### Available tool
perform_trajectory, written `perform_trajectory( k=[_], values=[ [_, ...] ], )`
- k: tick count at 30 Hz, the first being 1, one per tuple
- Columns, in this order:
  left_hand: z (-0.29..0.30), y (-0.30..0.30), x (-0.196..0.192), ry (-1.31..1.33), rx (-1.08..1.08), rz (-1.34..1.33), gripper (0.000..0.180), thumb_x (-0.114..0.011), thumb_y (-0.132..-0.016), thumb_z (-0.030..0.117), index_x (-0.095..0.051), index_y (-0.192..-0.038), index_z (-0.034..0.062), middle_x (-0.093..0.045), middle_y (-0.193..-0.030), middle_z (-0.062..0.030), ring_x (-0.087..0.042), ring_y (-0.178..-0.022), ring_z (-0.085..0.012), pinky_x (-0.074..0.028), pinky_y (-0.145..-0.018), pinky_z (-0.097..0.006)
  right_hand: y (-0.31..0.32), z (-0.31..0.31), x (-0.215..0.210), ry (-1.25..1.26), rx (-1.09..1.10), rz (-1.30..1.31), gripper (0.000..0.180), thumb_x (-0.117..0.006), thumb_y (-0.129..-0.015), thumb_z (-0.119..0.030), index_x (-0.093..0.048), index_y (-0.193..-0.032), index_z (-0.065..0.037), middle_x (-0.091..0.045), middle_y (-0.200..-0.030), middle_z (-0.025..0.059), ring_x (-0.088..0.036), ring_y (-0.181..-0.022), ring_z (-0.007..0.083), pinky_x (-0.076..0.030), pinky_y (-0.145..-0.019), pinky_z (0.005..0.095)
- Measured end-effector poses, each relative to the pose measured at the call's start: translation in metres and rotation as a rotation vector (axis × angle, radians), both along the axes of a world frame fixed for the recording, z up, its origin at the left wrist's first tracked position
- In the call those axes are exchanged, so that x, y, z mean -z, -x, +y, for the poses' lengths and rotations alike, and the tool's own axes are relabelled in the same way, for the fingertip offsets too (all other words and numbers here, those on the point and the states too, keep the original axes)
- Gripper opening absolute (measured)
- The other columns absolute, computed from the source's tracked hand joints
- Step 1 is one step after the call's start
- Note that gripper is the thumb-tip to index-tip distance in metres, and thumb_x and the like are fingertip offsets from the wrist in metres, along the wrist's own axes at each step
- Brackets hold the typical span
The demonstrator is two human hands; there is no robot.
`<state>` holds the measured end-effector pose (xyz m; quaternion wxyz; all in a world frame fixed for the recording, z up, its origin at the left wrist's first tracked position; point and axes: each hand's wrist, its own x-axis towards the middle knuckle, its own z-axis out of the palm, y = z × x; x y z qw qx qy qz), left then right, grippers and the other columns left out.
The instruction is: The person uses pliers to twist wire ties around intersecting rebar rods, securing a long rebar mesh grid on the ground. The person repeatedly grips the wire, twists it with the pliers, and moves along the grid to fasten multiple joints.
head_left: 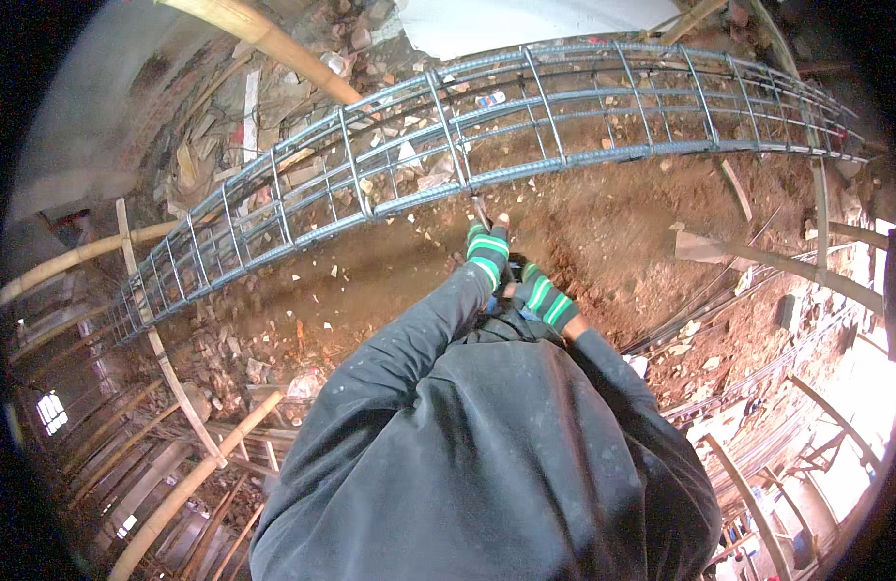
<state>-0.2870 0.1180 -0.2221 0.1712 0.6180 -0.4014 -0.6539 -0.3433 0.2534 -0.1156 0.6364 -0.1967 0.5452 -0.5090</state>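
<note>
A long cage of blue-grey steel rebar with square stirrups stretches across in front of me. My left hand, in a green, white and black striped glove with bare fingertips, reaches up to its near lower bar. Its fingers are closed round a thin metal tool whose tip is at or close to that bar; the tool's exact kind is unclear. My right hand, in a matching glove, is held close to my waist, beside a small dark object. Its fingers are mostly hidden, so their grip does not show.
Bare brown soil lies under and around the cage, with rubble behind it at the left. Bamboo poles and wooden posts stand about. Loose long rods and a plank lie at the right.
</note>
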Motion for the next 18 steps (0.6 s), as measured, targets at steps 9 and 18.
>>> perform_trajectory(
  k=[9,18],
  values=[
    [-0.008,-0.034,-0.051,0.127,0.226,0.253,0.032,-0.072,-0.097,0.036,-0.063,-0.104,0.0064,-0.067,-0.088,-0.0033,-0.065,-0.078,-0.0158,-0.055,-0.069,-0.037,0.019,0.001,0.001,-0.209,-0.106,0.045,0.038,-0.061,-0.103,-0.036,-0.063,-0.119,-0.002,-0.073,-0.08,0.0127,-0.071,-0.068,0.0215,-0.055,-0.062,0.039],
    [-0.022,-0.058,-0.114,0.162,0.244,0.32,0.031,-0.07,-0.098,0.016,-0.067,-0.122,-0.0024,-0.072,-0.101,-0.0091,-0.069,-0.082,-0.0169,-0.061,-0.072,-0.033,0.016,-0.013,-0.04,-0.22,-0.13,0.263,0.039,-0.061,-0.102,-0.034,-0.063,-0.126,-0.002,-0.075,-0.087,0.0128,-0.074,-0.075,0.0209,-0.057,-0.067,0.0367]
  ],
)
